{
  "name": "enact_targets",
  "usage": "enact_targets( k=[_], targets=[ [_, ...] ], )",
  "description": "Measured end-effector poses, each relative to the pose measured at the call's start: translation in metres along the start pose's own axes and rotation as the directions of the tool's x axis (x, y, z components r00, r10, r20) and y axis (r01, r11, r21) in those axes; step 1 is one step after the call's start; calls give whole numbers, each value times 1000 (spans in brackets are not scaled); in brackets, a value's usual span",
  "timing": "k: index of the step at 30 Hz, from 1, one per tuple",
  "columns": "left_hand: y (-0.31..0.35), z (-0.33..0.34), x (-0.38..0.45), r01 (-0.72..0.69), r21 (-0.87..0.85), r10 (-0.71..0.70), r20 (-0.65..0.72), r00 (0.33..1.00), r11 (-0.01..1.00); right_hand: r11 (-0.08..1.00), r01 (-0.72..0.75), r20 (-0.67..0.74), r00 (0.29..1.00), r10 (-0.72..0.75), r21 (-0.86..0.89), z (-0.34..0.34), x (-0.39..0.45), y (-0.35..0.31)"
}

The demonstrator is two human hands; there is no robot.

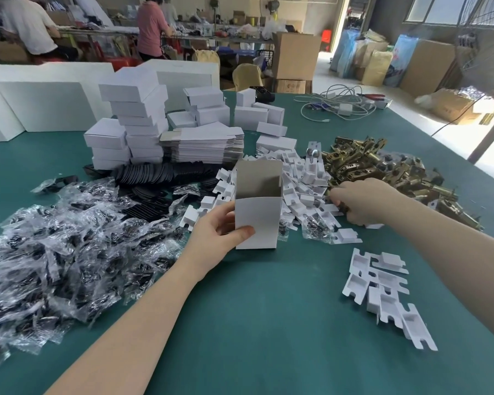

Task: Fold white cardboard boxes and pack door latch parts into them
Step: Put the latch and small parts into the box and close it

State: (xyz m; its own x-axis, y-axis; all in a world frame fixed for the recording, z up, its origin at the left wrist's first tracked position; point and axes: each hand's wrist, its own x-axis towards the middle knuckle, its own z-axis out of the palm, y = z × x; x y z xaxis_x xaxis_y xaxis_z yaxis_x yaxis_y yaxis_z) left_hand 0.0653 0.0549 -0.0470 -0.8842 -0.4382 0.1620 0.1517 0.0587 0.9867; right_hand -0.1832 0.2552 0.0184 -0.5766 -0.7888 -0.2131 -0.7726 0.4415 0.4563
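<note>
Two hands at work: my left hand [221, 228] grips the upright, open-topped white cardboard box [257, 208] on the green table [268, 323], thumb across its front. My right hand [360, 199] curls into the brass-coloured metal latch pile [382, 169] beside the white card inserts [303, 181]; what it grips, I cannot tell.

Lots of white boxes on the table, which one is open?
The box held upright in the left hand, top flaps up and grey inside showing. The stacked boxes behind are all closed, and the flat blanks are unfolded.
</note>
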Motion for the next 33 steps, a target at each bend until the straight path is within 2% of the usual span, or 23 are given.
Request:
enact_targets(
  k=[3, 8, 12, 15, 21, 25, 30, 33],
  targets=[
    [0, 0, 0, 0, 0, 0, 2, 1000, 1000, 998, 9, -118, 993, -16, -58, -2, -5, 6],
    [1, 1, 0, 4, -6, -4, 1, 1000, 1000, 995, -90, -243, 967, 77, -46, -8, -9, 19],
    [0, 1, 1, 2, -3, -2, 4, 1000, 1000, 949, -260, -312, 900, 305, 177, -10, -7, 23],
    [0, 1, 1, -2, -5, 2, 13, 1000, 1000, 868, -337, -279, 850, 447, 364, -10, -4, 22],
    [-2, 0, 2, -14, -16, 15, 21, 1000, 1000, 823, -382, -289, 803, 521, 421, -9, 3, 14],
    [-1, 0, 2, -18, -10, 18, 25, 1000, 1000, 715, -408, -220, 762, 609, 567, -14, 9, 12],
    [-3, -1, 3, -2, -7, 2, 20, 1000, 1000, 606, -422, -128, 741, 659, 674, -33, 3, 34],
    [-5, -1, 5, 1, -13, -1, 17, 1000, 1000, 588, -383, -107, 769, 631, 712, -61, -11, 43]
  ],
)
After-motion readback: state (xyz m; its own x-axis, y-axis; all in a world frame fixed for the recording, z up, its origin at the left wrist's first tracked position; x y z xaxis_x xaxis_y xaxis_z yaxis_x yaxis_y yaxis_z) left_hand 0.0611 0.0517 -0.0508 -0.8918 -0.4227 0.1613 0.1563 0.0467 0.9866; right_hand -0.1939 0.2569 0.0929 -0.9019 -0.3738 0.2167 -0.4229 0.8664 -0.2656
